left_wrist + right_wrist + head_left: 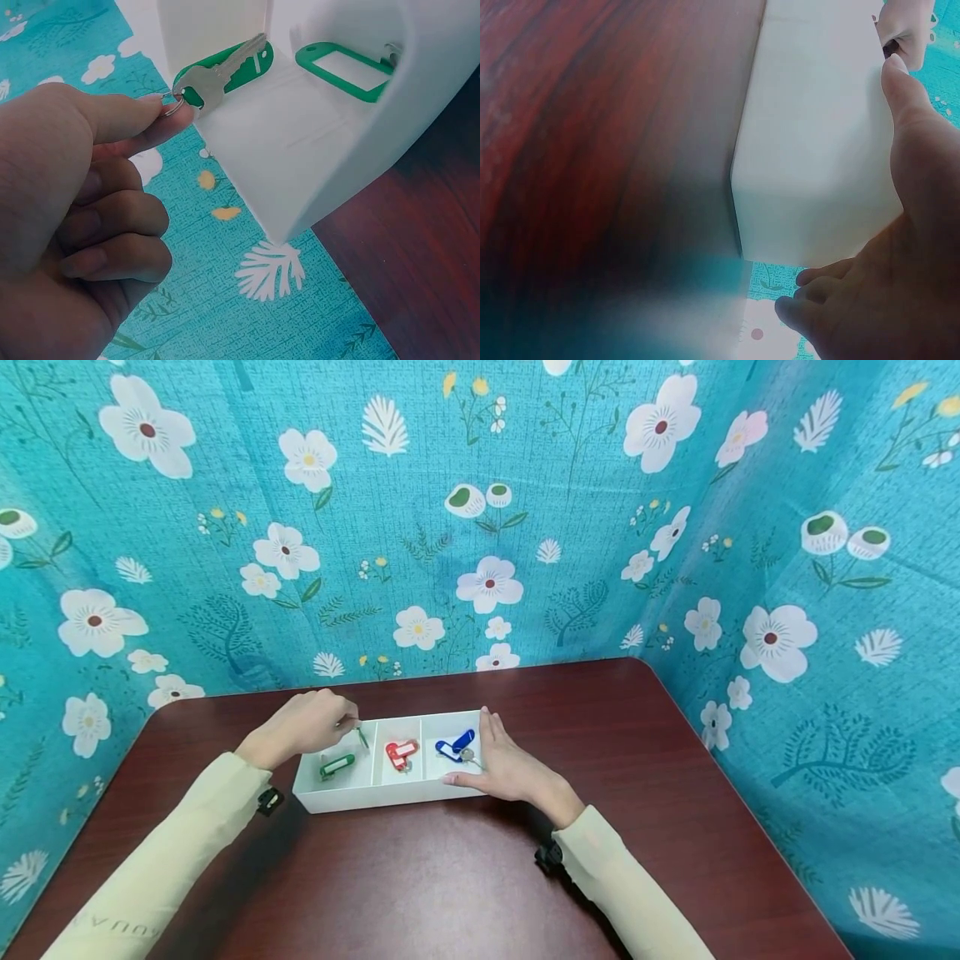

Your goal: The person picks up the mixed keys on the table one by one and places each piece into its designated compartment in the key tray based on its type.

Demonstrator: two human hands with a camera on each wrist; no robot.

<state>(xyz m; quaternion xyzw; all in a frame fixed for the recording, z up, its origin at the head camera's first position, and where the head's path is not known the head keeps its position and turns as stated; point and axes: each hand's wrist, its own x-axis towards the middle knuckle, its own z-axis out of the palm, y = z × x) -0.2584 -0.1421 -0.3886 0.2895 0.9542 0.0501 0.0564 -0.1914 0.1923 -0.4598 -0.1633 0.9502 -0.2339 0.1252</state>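
Observation:
A white three-compartment tray (390, 794) lies on the table. Over its left compartment my left hand (315, 722) pinches a metal key ring (174, 109) between thumb and forefinger, other fingers curled. From that ring a silver key (204, 87) and a green key tag (259, 69) reach into the compartment. A second green key tag (337, 766) lies in the same compartment. At the tray's right end rests my right hand (513, 770), fingers extended along the end wall, thumb along the front wall.
Red key tags (401, 749) with a key lie in the middle compartment, and blue key tags (464, 741) with a key in the right one. The dark wooden table (420, 885) meets a flowered blue cloth (420, 552) behind and at the sides.

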